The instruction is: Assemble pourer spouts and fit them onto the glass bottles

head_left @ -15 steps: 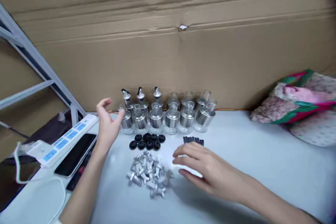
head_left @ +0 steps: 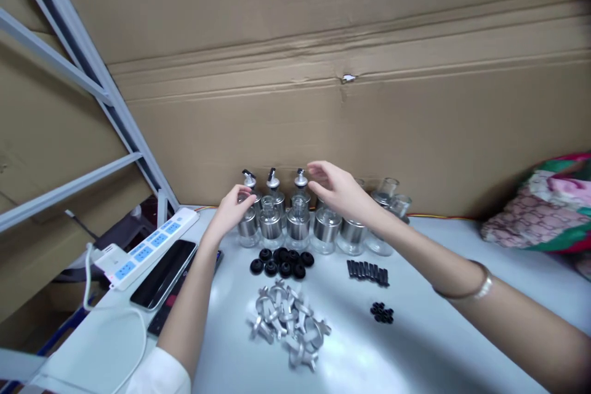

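My left hand (head_left: pixel 232 212) is at the top of the leftmost front glass bottle (head_left: pixel 248 229), thumb and fingers apart around its neck; whether they touch the glass I cannot tell. My right hand (head_left: pixel 340 189) reaches over the bottles with its thumb and fingers apart and nothing between them. It is just right of a silver pourer with a black tip (head_left: pixel 301 178) on a back-row bottle. Two more back-row bottles on the left carry similar pourers. The front bottles have metal bands and open necks. My right hand and forearm hide part of the bottles behind.
Black round stoppers (head_left: pixel 285 268), silver metal pieces (head_left: pixel 302 354), black strips (head_left: pixel 368 271) and small black rings (head_left: pixel 382 313) lie before the bottles. Left are a power strip (head_left: pixel 157 245), a phone (head_left: pixel 164 274) and a ladder (head_left: pixel 106 83). A patterned cloth bundle (head_left: pixel 530 221) lies right.
My right hand has moved up and away from the table to the back bottles, uncovering the strips and rings. My left hand has come nearer the leftmost bottle's neck. The view has shifted.
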`<state>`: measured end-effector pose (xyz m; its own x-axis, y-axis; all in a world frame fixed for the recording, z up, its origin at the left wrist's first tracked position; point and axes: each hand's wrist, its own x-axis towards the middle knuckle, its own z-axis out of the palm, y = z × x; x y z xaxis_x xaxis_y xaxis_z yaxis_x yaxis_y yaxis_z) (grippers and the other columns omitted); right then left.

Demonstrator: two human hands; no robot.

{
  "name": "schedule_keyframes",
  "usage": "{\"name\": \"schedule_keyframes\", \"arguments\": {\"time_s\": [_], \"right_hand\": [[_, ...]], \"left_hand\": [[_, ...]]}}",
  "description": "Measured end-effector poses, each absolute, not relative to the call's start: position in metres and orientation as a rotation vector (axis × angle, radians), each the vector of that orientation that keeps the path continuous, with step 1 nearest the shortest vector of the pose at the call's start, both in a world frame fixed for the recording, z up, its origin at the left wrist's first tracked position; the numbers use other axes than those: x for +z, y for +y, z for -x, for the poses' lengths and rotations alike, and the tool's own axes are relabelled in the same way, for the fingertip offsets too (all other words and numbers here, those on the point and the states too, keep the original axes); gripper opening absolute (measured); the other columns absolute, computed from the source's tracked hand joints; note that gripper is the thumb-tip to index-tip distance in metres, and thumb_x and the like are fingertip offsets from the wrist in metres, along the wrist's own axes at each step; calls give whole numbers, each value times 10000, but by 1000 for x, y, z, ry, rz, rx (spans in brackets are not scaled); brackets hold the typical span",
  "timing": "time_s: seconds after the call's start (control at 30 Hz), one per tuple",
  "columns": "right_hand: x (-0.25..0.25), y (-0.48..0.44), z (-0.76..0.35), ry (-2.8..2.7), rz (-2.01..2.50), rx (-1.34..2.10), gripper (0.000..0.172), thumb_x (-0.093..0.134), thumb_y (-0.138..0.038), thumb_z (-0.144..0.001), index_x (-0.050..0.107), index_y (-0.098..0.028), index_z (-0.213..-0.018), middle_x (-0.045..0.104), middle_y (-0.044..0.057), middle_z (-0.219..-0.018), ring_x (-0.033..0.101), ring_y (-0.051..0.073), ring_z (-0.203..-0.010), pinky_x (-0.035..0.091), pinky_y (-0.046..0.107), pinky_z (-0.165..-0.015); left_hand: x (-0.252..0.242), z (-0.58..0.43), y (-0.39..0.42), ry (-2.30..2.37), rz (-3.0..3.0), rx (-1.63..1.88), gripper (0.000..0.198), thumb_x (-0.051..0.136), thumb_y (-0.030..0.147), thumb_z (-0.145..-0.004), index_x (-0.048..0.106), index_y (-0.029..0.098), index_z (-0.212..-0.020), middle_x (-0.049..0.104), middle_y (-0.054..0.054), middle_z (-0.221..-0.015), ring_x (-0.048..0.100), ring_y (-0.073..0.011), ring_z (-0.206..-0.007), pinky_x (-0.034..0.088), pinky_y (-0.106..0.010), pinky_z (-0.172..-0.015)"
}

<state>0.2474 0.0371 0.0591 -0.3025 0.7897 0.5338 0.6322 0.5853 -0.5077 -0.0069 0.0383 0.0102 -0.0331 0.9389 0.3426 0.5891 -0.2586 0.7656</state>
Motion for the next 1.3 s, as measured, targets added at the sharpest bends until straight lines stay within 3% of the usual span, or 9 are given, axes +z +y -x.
{"name": "schedule_keyframes", "arguments": {"time_s": [0.27,0.47,0.57,0.67,0.9,1.07,1.3], "right_hand": [[42,89,-220,-2010,1333,336,458,688,-182,-743,531,-102,-1166,646,164,-1042,631,282,-947,492,456,-875],[34,94,-222,-2040,1381,328,268,529,-316,-923,563,-169,-1144,584,74,-1159,606,186,-959,524,391,-811],[51,91,-228,-1984,1368,276,285,583,-282,-882,552,-148,-1132,620,79,-1047,616,198,-897,516,404,-802],[81,82,-235,-1870,1315,188,368,611,-197,-821,482,-152,-1162,631,86,-917,613,240,-851,489,430,-808],[129,30,-242,-1482,663,-43,301,435,-202,-907,300,-283,-1163,500,41,-1027,615,143,-813,516,315,-785],[119,-4,-236,-1636,630,179,260,455,-245,-897,309,-275,-1111,490,-5,-924,606,108,-639,538,309,-681],[81,-3,-225,-1770,903,364,332,431,-174,-897,314,-265,-1194,576,40,-951,666,191,-765,544,398,-767]], "left_hand": [[10,7,34,1659,-1876,1108,202,567,311,-760,609,180,-908,635,-4,-809,563,-147,-705,435,-255,-669],[11,6,35,1656,-1906,1090,195,549,304,-773,601,175,-910,642,-16,-836,562,-153,-702,431,-264,-658],[13,6,34,1647,-1923,1096,195,538,311,-780,600,177,-907,653,-24,-844,574,-162,-707,440,-272,-653],[15,5,33,1643,-1940,1115,206,531,316,-785,591,176,-923,661,-41,-900,592,-177,-767,447,-285,-687],[19,1,29,1591,-2022,1120,232,545,325,-799,575,172,-970,646,-64,-1017,601,-199,-934,453,-293,-769],[19,-2,27,1573,-2140,1077,262,558,372,-819,583,177,-992,630,-70,-1073,579,-219,-992,437,-319,-844],[16,-12,26,1543,-2341,936,294,612,348,-816,593,244,-1090,625,-43,-1156,504,-253,-1114,352,-380,-969]]}}
